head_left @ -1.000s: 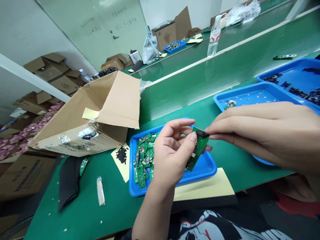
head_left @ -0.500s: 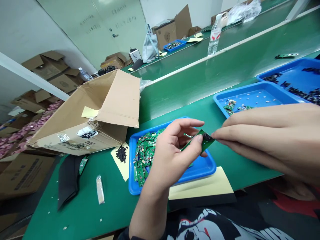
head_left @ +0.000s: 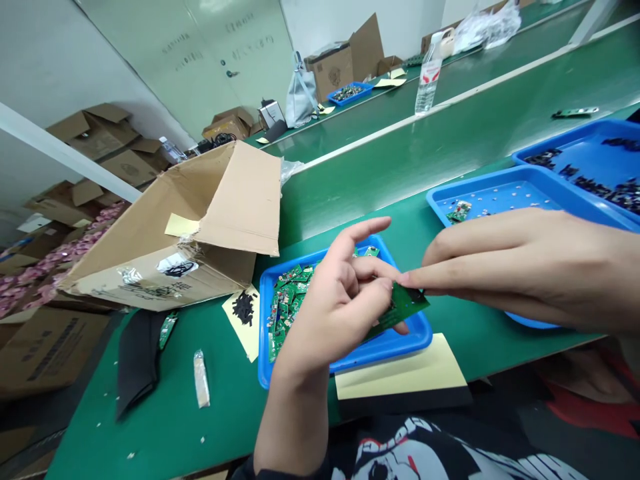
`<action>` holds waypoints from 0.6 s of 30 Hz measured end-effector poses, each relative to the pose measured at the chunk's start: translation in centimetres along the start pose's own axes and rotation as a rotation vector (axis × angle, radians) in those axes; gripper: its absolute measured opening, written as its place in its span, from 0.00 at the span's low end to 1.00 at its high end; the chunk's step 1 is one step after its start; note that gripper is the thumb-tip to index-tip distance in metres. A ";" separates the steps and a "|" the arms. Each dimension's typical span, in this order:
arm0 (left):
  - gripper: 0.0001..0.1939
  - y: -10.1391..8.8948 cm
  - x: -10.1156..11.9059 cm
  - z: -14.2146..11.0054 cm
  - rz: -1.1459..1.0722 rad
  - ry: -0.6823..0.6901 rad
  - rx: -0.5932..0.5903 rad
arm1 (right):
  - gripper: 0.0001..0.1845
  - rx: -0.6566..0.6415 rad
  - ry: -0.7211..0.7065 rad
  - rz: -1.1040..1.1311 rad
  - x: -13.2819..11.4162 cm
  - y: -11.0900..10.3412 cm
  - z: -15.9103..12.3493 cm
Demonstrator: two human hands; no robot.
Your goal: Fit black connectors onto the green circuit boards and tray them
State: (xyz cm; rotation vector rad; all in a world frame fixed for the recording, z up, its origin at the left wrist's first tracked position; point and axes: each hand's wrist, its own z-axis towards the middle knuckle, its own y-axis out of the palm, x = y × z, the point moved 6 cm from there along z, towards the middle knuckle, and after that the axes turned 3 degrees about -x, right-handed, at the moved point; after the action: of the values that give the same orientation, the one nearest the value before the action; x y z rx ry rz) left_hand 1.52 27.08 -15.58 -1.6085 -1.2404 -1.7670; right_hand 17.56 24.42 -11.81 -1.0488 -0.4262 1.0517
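My left hand point(head_left: 345, 300) grips a green circuit board point(head_left: 400, 308) between thumb and fingers, its index finger stretched out above. A small black piece lies on the board's upper face, partly covered by fingertips. From the right, my right hand point(head_left: 505, 263) reaches across with its fingers pressed together, their tips touching the board at that black piece. Whether they pinch anything is hidden. Below my left hand is a blue tray point(head_left: 345, 365) of several loose circuit boards point(head_left: 290, 293). Small black strips point(head_left: 244, 308) lie heaped on yellow paper point(head_left: 249, 340) to its left.
An open cardboard box point(head_left: 235, 200) stands behind the tray at left. Two more blue trays point(head_left: 480, 185) sit at right, with small parts in them. A water bottle point(head_left: 429, 77) stands on the ledge. Black sheet material point(head_left: 136, 363) and a wrapped pale stick point(head_left: 201, 379) lie at left.
My right hand has moved left over the board, its fingertips now covering the black piece. The left index finger has lifted and straightened, and the board has tilted slightly.
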 end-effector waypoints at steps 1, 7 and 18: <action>0.29 -0.2 -0.2 0.1 -0.026 -0.018 -0.014 | 0.26 0.007 -0.049 0.050 -0.1 0.1 0.0; 0.28 -1.5 -1.0 0.8 -0.198 -0.143 -0.091 | 0.13 0.091 -0.062 0.146 0.8 0.7 -0.2; 0.34 -1.0 -3.2 -1.6 0.073 0.445 0.473 | 0.09 0.282 0.213 0.017 0.5 1.7 -0.6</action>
State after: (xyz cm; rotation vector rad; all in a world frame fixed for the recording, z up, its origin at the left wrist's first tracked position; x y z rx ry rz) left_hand 0.56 25.51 -18.80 -0.9229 -1.2373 -1.5238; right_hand 17.39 24.77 -13.64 -0.9003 -0.0932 0.9710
